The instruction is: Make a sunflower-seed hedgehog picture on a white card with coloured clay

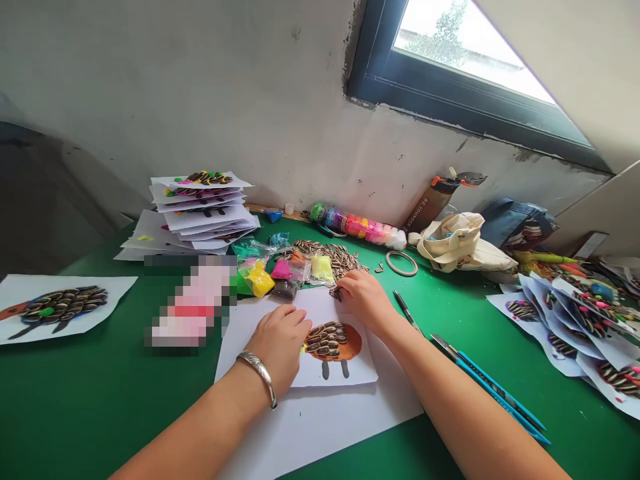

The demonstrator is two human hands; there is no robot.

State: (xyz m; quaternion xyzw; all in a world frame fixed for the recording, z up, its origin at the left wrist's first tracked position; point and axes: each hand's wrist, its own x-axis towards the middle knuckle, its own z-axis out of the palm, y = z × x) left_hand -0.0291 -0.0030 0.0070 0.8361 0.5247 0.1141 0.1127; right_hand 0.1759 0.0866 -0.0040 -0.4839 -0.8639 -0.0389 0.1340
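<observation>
A white card (363,373) lies on a larger white sheet (320,427) in front of me. On it an orange oval body (354,343) with two grey legs is partly covered by rows of striped sunflower seeds (327,340). My left hand (280,340), with a silver bangle at the wrist, rests on the card's left part, fingers lying over it and hiding that side. At the card's top edge my right hand (363,297) is closed, with a dark sunflower seed (336,293) at its fingertips. The pile of seeds (343,259) is just beyond it.
Bagged coloured clay (257,279) sits by the seeds. Stacked seed pictures (205,213) stand back left, more pictures (570,327) right, one (65,307) left. A pen (406,310), blue cutter (490,383), tape ring (401,263), clay tubs (357,227), bottle (433,200) and cloth bag (453,240) lie around.
</observation>
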